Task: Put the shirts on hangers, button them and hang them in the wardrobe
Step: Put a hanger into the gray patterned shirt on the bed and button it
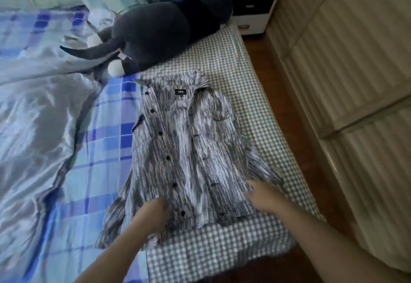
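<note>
A grey and white streaked shirt (191, 149) with dark buttons lies unbuttoned and spread face up on the bed, collar pointing away from me. My left hand (153, 211) grips the hem of the button side near the bottom left. My right hand (260, 196) lies on the other front panel near the hem, fingers mostly straight. No hanger is in view.
The bed has a checked sheet (222, 251) under the shirt and a blue plaid quilt (66, 127) to the left. A dark plush toy (160, 31) lies beyond the collar. Ribbed wardrobe doors (355, 82) stand on the right across a strip of wooden floor. A nightstand (253, 9) is behind.
</note>
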A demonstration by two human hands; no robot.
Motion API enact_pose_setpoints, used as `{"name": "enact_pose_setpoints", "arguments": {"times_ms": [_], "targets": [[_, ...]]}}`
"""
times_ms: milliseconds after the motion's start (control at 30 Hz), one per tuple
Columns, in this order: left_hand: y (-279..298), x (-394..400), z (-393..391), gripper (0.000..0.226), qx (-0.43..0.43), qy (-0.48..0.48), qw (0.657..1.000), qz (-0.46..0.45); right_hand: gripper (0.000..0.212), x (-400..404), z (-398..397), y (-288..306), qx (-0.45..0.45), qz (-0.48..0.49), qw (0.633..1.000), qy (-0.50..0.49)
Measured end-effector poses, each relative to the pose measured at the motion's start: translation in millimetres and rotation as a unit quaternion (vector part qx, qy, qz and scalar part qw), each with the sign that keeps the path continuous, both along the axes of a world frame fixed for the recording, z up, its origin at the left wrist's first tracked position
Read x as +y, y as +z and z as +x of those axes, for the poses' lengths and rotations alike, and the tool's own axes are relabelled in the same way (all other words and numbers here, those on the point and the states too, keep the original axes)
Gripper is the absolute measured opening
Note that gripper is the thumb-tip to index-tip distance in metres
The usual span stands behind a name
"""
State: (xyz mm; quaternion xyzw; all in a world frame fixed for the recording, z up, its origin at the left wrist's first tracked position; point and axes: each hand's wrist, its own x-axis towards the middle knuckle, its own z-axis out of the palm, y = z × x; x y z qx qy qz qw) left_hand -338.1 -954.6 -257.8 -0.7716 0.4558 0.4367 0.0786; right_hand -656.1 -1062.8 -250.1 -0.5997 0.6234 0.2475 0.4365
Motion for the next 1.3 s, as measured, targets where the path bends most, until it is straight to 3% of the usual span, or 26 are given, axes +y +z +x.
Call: {"name": "enact_pose_setpoints", "arguments": {"times_ms": [200,300,433,533,633,733,833,900,1000,1133,1233,1300], "targets": [[75,-41,-130,0.037,0.087,-0.063,0.990,-0.096,0.051,30,-66,67,-0.117,-0.100,0.984,-0.086],[113,-39,-236,0.026,0.161,-0.093,0.971,-0.154,0.048,55,-168,105,-0.133,-0.176,0.963,-0.157],[174,-35,-406,0.017,0.229,-0.164,0.930,-0.237,0.042,117,-350,176,-0.101,-0.292,0.907,-0.287],[236,-29,-541,0.011,0.283,-0.247,0.877,-0.300,0.042,175,-480,243,-0.069,-0.378,0.842,-0.380],[312,-11,-658,0.011,0.342,-0.333,0.810,-0.340,0.037,228,-587,325,-0.010,-0.502,0.743,-0.442],[372,-1,-751,0.014,0.388,-0.390,0.748,-0.371,0.033,272,-662,397,0.013,-0.599,0.644,-0.476],[416,0,-830,0.011,0.375,-0.476,0.692,-0.392,0.033,309,-712,433,0.036,-0.643,0.577,-0.501],[440,1,-876,0.009,0.350,-0.528,0.645,-0.426,0.037,323,-735,437,0.045,-0.632,0.567,-0.526],[468,-9,-937,0.018,0.306,-0.573,0.595,-0.474,0.043,320,-763,440,0.060,-0.610,0.589,-0.526],[502,-43,-997,0.029,0.188,-0.624,0.512,-0.559,0.048,274,-797,472,0.110,-0.627,0.591,-0.495],[525,-75,-1022,0.032,0.158,-0.622,0.462,-0.613,0.057,228,-818,504,0.129,-0.653,0.556,-0.499],[536,-100,-1031,0.032,0.198,-0.613,0.460,-0.612,0.064,204,-827,518,0.155,-0.679,0.480,-0.533]]}}
